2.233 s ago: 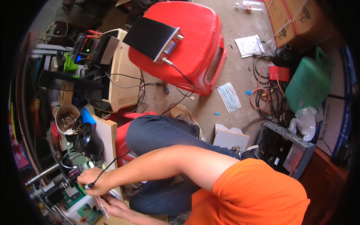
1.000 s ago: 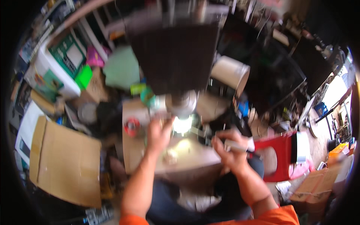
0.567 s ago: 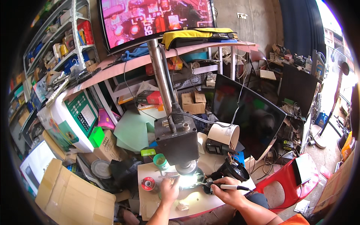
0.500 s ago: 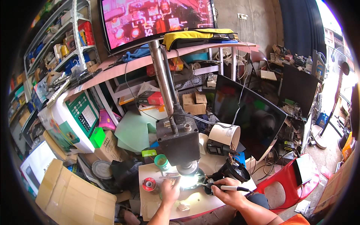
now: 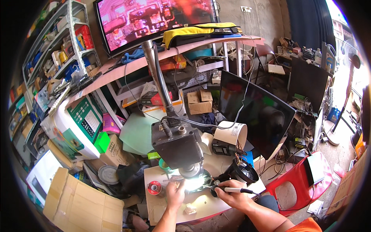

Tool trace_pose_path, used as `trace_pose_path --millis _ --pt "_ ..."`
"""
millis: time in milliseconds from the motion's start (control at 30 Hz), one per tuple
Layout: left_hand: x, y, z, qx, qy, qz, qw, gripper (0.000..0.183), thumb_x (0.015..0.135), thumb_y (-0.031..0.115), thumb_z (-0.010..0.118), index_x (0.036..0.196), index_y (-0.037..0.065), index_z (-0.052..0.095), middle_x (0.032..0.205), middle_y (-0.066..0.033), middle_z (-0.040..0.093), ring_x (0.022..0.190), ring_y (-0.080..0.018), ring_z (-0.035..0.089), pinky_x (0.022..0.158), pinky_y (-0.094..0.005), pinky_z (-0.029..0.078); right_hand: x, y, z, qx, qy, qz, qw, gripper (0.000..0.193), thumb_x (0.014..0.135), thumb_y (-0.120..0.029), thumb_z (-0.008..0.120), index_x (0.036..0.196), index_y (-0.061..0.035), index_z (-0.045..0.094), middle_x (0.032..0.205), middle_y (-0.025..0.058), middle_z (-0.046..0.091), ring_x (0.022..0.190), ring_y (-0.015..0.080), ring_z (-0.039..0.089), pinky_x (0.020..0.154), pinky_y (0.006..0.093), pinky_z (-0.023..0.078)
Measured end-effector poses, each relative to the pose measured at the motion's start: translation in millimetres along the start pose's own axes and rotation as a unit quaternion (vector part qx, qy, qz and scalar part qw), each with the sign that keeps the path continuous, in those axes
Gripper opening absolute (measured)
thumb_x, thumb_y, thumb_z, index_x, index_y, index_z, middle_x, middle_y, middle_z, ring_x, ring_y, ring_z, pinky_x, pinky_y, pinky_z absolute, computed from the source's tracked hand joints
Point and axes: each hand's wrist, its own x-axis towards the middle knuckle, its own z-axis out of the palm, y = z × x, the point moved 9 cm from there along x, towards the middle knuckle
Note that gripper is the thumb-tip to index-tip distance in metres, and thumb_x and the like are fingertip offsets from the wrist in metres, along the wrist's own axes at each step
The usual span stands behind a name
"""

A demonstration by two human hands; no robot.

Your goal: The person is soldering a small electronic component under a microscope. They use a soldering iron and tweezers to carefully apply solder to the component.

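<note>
My right hand (image 5: 234, 193) is closed round a soldering iron (image 5: 235, 190) with a white and black handle. Its tip points left into a bright patch of light under the microscope (image 5: 176, 143). My left hand (image 5: 176, 195) pinches a slim metal tool that looks like tweezers (image 5: 170, 180), at the left edge of that light. Glare and the microscope hide most of the workpiece between my hands. Above, a monitor (image 5: 154, 19) shows a magnified circuit board in pink. A red spool of solder (image 5: 154, 188) stands left of my left hand.
A green cup (image 5: 165, 167) stands behind the spool on the pale worktable (image 5: 156, 216). A black round housing (image 5: 247, 172) lies right of the light. Farther back leans a dark flat panel (image 5: 257, 116). A red chair (image 5: 286, 207) stands right, an open carton (image 5: 85, 201) left.
The magnified picture on the monitor has changed to another part of the board, with an orange blur at its right. My view has shifted slightly; both hands keep nearly the same places and grips.
</note>
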Motion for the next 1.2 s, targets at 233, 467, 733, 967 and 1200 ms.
trace_pose_path --millis 233,467,733,967,1200 --pt "2 -7 -5 0.035 0.014 0.029 0.999 0.012 0.101 0.009 0.066 0.105 -0.003 0.063 0.093 -0.0009 0.069 0.085 -0.0079 0.060 0.076 -0.0267 0.047 0 0 -1 0.004 0.001 -0.011 1.000 0.023 0.084 -0.020 0.084 0.090 -0.0013 0.072 0.076 0.0130 0.072 0.064 0.0245 0.070 0.059 0.0352 0.055" --pt "-2 8 2 -0.001 0.020 0.015 1.000 0.011 0.101 0.007 0.065 0.107 -0.001 0.062 0.085 0.0015 0.066 0.077 -0.0061 0.057 0.069 -0.0243 0.045 0 0 -1 0.004 0.007 -0.020 1.000 0.023 0.084 -0.020 0.084 0.089 -0.0006 0.072 0.076 0.0138 0.072 0.065 0.0253 0.071 0.060 0.0357 0.056" --pt "-1 -5 -1 0.003 0.004 -0.002 1.000 0.010 0.102 0.008 0.064 0.107 -0.001 0.062 0.087 0.0007 0.066 0.079 -0.0057 0.057 0.070 -0.0235 0.045 -1 -1 0 0.001 -0.007 -0.017 1.000 0.026 0.086 -0.022 0.083 0.094 -0.0011 0.070 0.080 0.0157 0.072 0.071 0.0313 0.072 0.063 0.0388 0.058" --pt "-5 41 -19 0.246 0.071 0.225 0.940 0.010 0.099 0.004 0.067 0.107 -0.002 0.066 0.108 -0.0103 0.067 0.105 -0.0230 0.065 0.096 -0.0346 0.050 1 7 1 0.017 -0.021 0.028 0.999 0.023 0.086 -0.023 0.082 0.091 -0.0034 0.072 0.078 0.0157 0.071 0.072 0.0311 0.071 0.066 0.0404 0.057" --pt "-8 55 3 0.281 0.002 0.232 0.931 0.010 0.097 -0.002 0.061 0.107 0.000 0.060 0.104 -0.0186 0.066 0.101 -0.0364 0.068 0.090 -0.0412 0.055 -5 2 -6 0.001 -0.008 0.071 0.997 0.022 0.085 -0.019 0.082 0.095 -0.0013 0.073 0.083 0.0154 0.072 0.072 0.0286 0.071 0.065 0.0380 0.056"
